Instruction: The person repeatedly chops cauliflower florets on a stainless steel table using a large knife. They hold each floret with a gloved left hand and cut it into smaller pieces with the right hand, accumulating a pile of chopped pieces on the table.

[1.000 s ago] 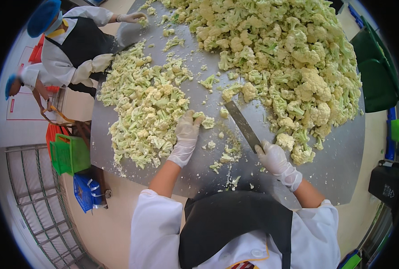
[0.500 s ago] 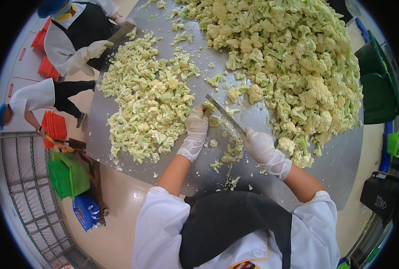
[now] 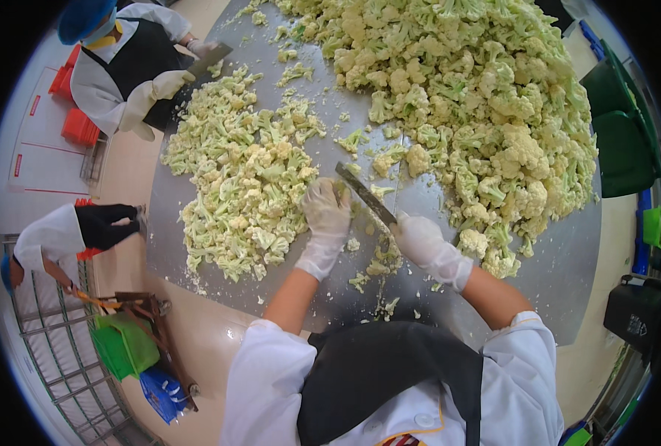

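Observation:
In my gloved right hand (image 3: pixel 425 241) is the handle of a knife (image 3: pixel 366 195). Its long dark blade points up and to the left, just above the metal table (image 3: pixel 286 286). My gloved left hand (image 3: pixel 324 223) is closed, with curled fingers, left of the blade; a bit of cauliflower floret (image 3: pixel 339 190) shows between thumb and fingers, mostly hidden by the glove. Below the blade lie small crumbs and cut pieces of cauliflower (image 3: pixel 384 259). A spread of small florets (image 3: pixel 252 167) borders my left hand. Beyond my right hand rises a big heap of larger florets (image 3: pixel 487 111).
A co-worker in a blue cap (image 3: pixel 133 67) holds another knife (image 3: pixel 210 61) at the table's far left. Another person (image 3: pixel 52 236) bends over a trolley with a green crate (image 3: pixel 124 346) and blue crate (image 3: pixel 163 394). Dark green bins (image 3: pixel 620 141) stand at the right.
My left hand has shifted slightly left and down, away from the blade. The knife and my right hand moved a little left. At the left, the bending person and trolley have moved nearer.

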{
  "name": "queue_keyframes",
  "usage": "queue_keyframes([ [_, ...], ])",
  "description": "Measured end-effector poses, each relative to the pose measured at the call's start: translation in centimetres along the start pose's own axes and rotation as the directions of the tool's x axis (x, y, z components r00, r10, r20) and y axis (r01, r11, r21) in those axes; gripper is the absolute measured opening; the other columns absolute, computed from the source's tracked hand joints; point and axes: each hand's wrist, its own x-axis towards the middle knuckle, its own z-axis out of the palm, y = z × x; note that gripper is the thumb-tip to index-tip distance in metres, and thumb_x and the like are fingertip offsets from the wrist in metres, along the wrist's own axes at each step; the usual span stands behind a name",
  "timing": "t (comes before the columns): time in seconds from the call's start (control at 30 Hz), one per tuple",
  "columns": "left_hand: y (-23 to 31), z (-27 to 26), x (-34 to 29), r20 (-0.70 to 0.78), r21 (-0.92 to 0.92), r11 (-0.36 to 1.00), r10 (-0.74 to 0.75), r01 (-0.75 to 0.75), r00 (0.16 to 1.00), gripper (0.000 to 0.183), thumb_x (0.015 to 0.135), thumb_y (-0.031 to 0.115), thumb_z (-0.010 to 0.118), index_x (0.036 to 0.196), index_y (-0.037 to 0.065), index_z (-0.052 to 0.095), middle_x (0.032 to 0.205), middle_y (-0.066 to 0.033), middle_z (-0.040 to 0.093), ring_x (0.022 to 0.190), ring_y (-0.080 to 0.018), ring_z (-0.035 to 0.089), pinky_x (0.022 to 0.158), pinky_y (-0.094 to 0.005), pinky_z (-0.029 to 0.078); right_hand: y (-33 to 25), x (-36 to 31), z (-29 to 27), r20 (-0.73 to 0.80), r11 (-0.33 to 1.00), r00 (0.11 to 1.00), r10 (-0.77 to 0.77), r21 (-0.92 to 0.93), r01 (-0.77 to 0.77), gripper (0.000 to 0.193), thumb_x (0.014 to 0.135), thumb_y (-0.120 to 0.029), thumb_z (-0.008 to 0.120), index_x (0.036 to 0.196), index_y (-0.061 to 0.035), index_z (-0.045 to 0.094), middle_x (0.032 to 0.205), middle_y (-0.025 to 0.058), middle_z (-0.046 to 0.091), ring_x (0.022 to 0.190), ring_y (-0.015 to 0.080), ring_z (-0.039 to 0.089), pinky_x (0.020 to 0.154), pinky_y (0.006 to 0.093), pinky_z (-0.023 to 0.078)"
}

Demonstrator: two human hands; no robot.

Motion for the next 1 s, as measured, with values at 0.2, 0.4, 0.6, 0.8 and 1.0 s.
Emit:
queue_keyframes([
  [0.2, 4.2, 2.4, -1.5, 0.214, 0.124, 0.836, 0.504, -0.535, 0.837, 0.057, 0.073, 0.027, 0.055, 0.121, 0.008, 0.033, 0.137, -0.0144, 0.013, 0.128, -0.0288, 0.005, 0.102, -0.0470, 0.003, 4.5, -2.8, -1.0, -0.446, 0.957, 0.890, 0.093, 0.286, 0.043, 0.022, 0.082, -0.025, 0.047, 0.081, -0.0030, 0.051, 0.059, 0.0205, 0.055, 0.057, 0.0360, 0.055, 0.052, 0.0439, 0.043],
  [0.4, -6.8, 1.5, 8.9, 0.341, 0.754, 0.539, 0.166, -0.375, 0.925, 0.050, 0.079, 0.010, 0.037, 0.128, 0.011, 0.027, 0.134, -0.0125, 0.024, 0.126, -0.0278, 0.018, 0.101, -0.0466, 0.008, 8.2, -4.8, -0.2, -0.494, 0.965, 0.863, 0.100, 0.259, 0.036, 0.019, 0.083, -0.018, 0.049, 0.078, 0.0008, 0.049, 0.047, 0.0120, 0.049, 0.039, 0.0197, 0.051, 0.040, 0.0313, 0.040],
  [0.6, -4.7, -0.6, 12.3, 0.060, 0.565, 0.818, 0.092, -0.110, 0.994, 0.045, 0.081, 0.021, 0.043, 0.123, 0.008, 0.035, 0.127, -0.0153, 0.033, 0.117, -0.0290, 0.030, 0.098, -0.0464, 0.015, 8.8, -5.2, 0.4, -0.364, 0.913, 0.907, 0.210, 0.405, -0.049, 0.024, 0.080, -0.025, 0.051, 0.080, -0.0006, 0.052, 0.059, 0.0203, 0.054, 0.056, 0.0363, 0.054, 0.052, 0.0420, 0.043],
  [0.8, 4.0, 4.1, 6.2, 0.407, 0.140, 0.979, 0.082, -0.151, 0.910, 0.049, 0.069, 0.035, 0.063, 0.103, 0.002, 0.048, 0.091, -0.0131, 0.054, 0.086, -0.0298, 0.051, 0.074, -0.0385, 0.041, 7.6, -4.2, -0.1, -0.396, 0.891, 0.883, 0.252, 0.451, -0.053, 0.026, 0.080, -0.027, 0.051, 0.079, -0.0013, 0.052, 0.055, 0.0189, 0.053, 0.052, 0.0351, 0.054, 0.049, 0.0415, 0.042],
  [1.0, 2.2, 4.2, 1.3, 0.244, -0.442, 0.886, -0.029, 0.138, 0.969, 0.026, 0.071, 0.010, 0.062, 0.095, 0.006, 0.052, 0.085, -0.0104, 0.053, 0.074, -0.0227, 0.053, 0.063, -0.0320, 0.044, 6.5, -5.0, -0.2, -0.428, 0.989, 0.904, 0.003, 0.137, 0.061, 0.022, 0.080, -0.025, 0.052, 0.076, -0.0041, 0.049, 0.050, 0.0173, 0.050, 0.047, 0.0344, 0.051, 0.045, 0.0423, 0.040],
])
